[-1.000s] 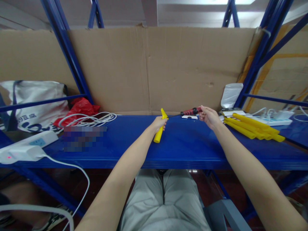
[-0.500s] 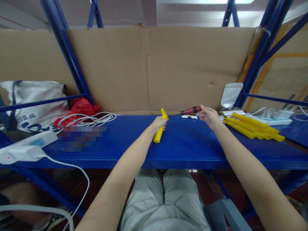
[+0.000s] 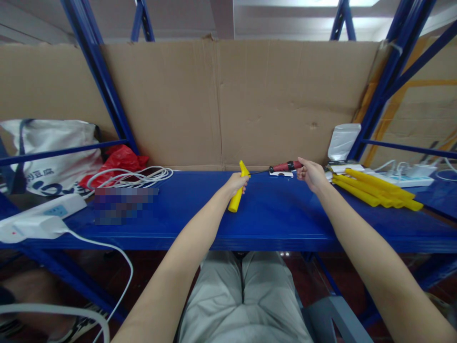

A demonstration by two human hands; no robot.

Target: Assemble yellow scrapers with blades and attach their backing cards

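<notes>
Near the middle of the blue shelf (image 3: 193, 209), my left hand (image 3: 237, 182) is wrapped round a yellow handle-like piece (image 3: 234, 204). Its narrower, pointed top sticks out above the fingers and its thick round end below. A screwdriver (image 3: 283, 166) with a red and black grip lies level to the right of it. The end of that grip is pinched in the fingers of my right hand (image 3: 311, 174). The dark shaft reaches the yellow piece beside my left thumb; its tip is hidden there.
Several yellow tubes (image 3: 378, 190) lie at right, before a white power strip (image 3: 410, 179). Coiled white cable (image 3: 143, 176), a red plastic bag (image 3: 121, 159) and a cloth bag (image 3: 53, 152) are at left. A cardboard sheet (image 3: 267, 95) stands behind. Another person's leg (image 3: 32, 295) shows lower left.
The screwdriver's grip and my right fingers have shifted very slightly right and down. My left hand and the yellow piece stay in place.
</notes>
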